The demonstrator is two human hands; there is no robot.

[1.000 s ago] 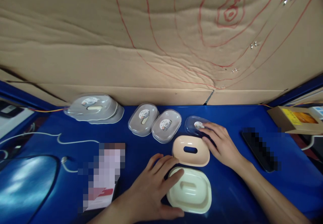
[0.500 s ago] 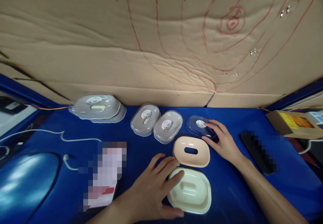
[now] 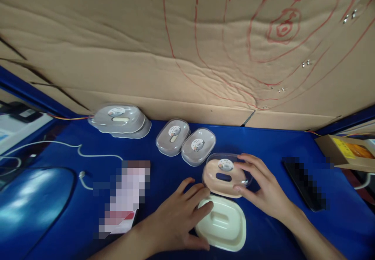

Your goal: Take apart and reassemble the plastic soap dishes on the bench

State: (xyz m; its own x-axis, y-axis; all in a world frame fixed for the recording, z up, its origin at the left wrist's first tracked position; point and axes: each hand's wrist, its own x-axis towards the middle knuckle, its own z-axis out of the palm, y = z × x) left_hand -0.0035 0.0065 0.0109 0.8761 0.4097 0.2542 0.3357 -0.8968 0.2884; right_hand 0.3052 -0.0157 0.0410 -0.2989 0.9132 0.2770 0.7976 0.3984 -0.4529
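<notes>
My right hand (image 3: 263, 186) grips a clear plastic lid (image 3: 215, 160) by its right end. The lid, with a round label on top, is over the peach oval tray (image 3: 213, 186), which has a slot in its middle; whether they touch I cannot tell. Nearer to me lies a pale green oval dish (image 3: 228, 225) with a raised bar in its centre. My left hand (image 3: 181, 217) is open, fingers apart, at the left edge of the green dish and close to the peach tray's lower left corner.
Two lidded grey soap dishes (image 3: 172, 137) stand side by side behind, with a stack of similar dishes (image 3: 117, 121) farther left. A phone (image 3: 124, 201) lies left, a dark object (image 3: 304, 184) right. A cardboard box (image 3: 336, 146) and a white cable (image 3: 99, 156) flank the blue table (image 3: 263, 143).
My right hand has brought the clear lid from the table behind toward me, over the peach tray. My left hand stays nearly in place. The view has shifted slightly.
</notes>
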